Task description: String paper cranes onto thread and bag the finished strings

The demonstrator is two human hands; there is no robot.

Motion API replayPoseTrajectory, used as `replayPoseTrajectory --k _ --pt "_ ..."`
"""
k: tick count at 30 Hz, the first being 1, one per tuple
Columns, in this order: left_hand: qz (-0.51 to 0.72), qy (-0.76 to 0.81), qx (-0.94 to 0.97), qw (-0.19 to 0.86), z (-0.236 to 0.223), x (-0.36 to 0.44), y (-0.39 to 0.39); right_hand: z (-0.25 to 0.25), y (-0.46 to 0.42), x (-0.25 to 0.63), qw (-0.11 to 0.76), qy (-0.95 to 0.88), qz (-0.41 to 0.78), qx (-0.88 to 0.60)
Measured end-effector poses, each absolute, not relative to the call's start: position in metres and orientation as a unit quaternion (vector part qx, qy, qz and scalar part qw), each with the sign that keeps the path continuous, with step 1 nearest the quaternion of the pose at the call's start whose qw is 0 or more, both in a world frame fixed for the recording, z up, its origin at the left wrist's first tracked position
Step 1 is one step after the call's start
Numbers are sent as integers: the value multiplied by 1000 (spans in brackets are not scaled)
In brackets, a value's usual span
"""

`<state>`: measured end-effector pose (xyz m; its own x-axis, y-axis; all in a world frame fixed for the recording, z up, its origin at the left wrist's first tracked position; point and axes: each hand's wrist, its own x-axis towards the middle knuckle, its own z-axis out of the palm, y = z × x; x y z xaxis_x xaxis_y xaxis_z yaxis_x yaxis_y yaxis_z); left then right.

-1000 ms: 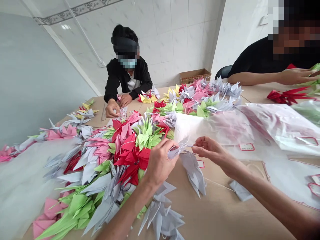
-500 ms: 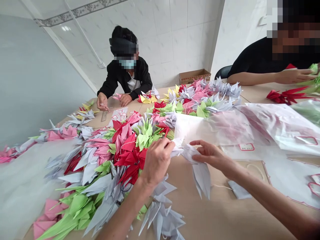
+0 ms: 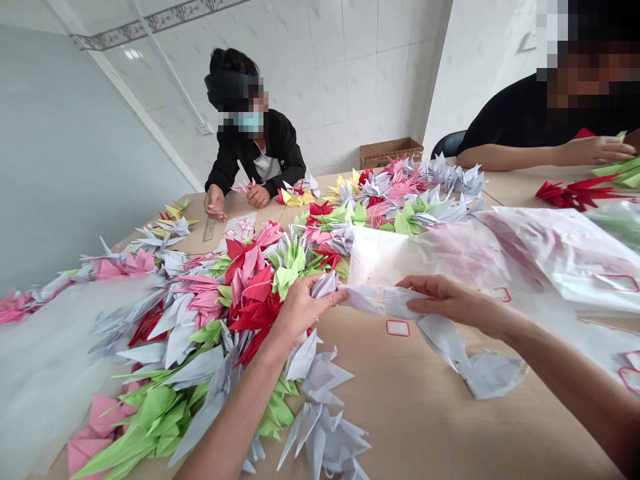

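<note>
Pale grey folded paper (image 3: pixel 367 299) stretches as a strand between the two hands: the left hand (image 3: pixel 304 308) pinches one part, thumb against fingers, and the right hand (image 3: pixel 450 301) grips it farther along. Past the right hand it drops to a grey folded end (image 3: pixel 493 377) low on the right, near the desk (image 3: pixel 410 420). The step in hand looks like drawing the pieces out along their line; the next move probably calls for a light pinch on both sides, lest folds crush. Just beyond the strand's near edge lies a red-edged label (image 3: pixel 398 327). Left is a heap of red folded paper (image 3: pixel 250 310) and green folded paper (image 3: pixel 155 427); farther right, plastic bags (image 3: pixel 565 250).
</note>
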<state>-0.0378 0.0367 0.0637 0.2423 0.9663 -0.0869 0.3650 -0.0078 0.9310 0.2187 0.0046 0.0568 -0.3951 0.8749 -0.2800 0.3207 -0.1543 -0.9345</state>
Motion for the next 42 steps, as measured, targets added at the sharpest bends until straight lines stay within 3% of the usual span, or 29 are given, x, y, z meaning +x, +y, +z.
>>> replayPoseTrajectory --k 6,12,17,28,35,42 --pt "365 499 497 610 60 -24 28 49 6 227 181 -653 525 -515" --pt "375 490 486 619 51 -7 18 51 3 217 332 -655 414 -538" --pt "371 506 503 594 48 -3 15 43 -2 195 319 -668 350 -575" --pt "317 443 464 698 48 -5 17 44 1 195 307 -544 609 -489" --pt "290 455 518 663 42 -7 19 44 2 197 320 -544 582 -512" --pt "268 410 533 690 45 -8 18 40 1 195 310 -513 643 -477"
